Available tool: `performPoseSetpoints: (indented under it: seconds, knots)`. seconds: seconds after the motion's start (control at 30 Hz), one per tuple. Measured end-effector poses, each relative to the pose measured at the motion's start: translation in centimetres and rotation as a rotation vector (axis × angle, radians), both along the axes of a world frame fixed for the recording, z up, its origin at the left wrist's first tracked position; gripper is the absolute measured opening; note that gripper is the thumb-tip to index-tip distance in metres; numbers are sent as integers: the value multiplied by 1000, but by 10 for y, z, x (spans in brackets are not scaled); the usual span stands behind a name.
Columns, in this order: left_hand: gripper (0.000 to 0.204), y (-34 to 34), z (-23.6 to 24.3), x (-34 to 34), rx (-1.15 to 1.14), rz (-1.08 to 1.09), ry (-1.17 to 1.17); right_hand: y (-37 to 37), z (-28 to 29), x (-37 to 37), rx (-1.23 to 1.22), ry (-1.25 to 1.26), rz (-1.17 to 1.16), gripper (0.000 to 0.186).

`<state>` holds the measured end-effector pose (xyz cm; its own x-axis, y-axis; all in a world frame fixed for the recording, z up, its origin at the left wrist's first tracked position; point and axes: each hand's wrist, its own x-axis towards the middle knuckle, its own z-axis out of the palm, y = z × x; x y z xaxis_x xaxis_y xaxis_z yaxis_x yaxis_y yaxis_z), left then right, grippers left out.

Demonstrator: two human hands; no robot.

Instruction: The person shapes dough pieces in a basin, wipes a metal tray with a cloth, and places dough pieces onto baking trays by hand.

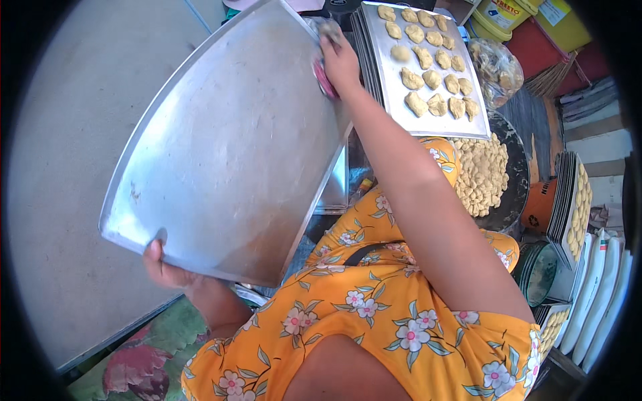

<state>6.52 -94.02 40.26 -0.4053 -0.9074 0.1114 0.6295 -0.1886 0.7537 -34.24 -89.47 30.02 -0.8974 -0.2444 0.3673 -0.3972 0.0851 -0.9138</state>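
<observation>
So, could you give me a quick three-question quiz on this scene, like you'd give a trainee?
1. Whose thumb, left or right, presses on the face of the big tray at its lower edge?
2. True or false: the dough lumps at the upper right lie on a round plate.
3. The black bowl on the right holds: a) water, b) more dough lumps, c) spoons.

Key:
1. The left; the left hand grips that edge.
2. False; they lie on an oblong tray.
3. b.
</observation>
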Motion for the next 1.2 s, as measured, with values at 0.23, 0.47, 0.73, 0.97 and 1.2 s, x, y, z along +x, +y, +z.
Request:
performPoseSetpoints:
  seconds: [0.23, 0.47, 0.73, 0.97, 1.2]
  knots:
    - [56, -13, -17, -79, -21, 16, -93, 68, -32, 226, 179, 245, 559, 70]
    - [55, 11, -24, -101, -40, -123, -135, -17, 90, 169, -22, 249, 746, 57]
    - [60, -10, -15, -60, 83, -157, -143, 75, 51, 251, -9, 696, 905, 72]
    - [61, -23, 17, -48, 20, 7, -97, 147, 6, 208, 290, 868, 1106, 61]
    - [60, -50, 1, -52, -200, 250, -233, 157, 68, 149, 37, 881, 726, 46]
